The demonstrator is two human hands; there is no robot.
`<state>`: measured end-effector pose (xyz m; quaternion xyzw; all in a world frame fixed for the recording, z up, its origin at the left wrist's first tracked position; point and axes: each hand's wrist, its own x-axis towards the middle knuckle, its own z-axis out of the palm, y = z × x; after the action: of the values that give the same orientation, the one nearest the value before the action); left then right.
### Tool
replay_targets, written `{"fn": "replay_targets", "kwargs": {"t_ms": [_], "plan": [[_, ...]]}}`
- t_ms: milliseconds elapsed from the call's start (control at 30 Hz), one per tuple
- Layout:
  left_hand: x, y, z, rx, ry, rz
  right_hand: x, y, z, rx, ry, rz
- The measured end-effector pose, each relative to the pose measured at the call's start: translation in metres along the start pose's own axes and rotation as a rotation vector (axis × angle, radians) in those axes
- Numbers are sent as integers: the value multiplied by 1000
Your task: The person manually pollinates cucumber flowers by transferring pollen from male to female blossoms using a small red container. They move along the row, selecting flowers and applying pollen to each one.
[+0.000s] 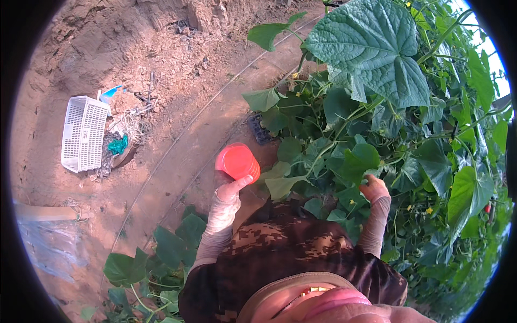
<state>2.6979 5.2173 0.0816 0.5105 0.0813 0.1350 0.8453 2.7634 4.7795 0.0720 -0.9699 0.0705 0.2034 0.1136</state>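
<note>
My left hand (232, 189) grips a red plastic cup (239, 161), its thumb over the rim side and the other fingers hidden beneath. The cup's round face is turned up towards me. On the right, my right hand (372, 188) reaches in among the cucumber vines (335, 137), its fingers partly curled at the lower edge of a green leaf (360, 161). Leaves hide part of its fingertips, so whether it pinches the leaf or a stem does not show. Small yellow flowers (429, 210) dot the foliage.
A white plastic crate (85, 134) lies on the dirt at the left, beside a teal plastic scrap (118, 144) and tangled string. A black seedling tray (259, 130) sits by the vines. Clear plastic sheeting (48, 246) is at lower left. Big leaves (371, 48) overhang the upper right.
</note>
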Motion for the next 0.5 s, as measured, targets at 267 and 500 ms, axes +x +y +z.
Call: {"fn": "replay_targets", "kwargs": {"t_ms": [267,500], "plan": [[51,59,-140,116,-9,-45,9,-217,30,120,-261,-286],[70,82,-205,174,104,-123,33,-286,62,-190,-357,-300]]}}
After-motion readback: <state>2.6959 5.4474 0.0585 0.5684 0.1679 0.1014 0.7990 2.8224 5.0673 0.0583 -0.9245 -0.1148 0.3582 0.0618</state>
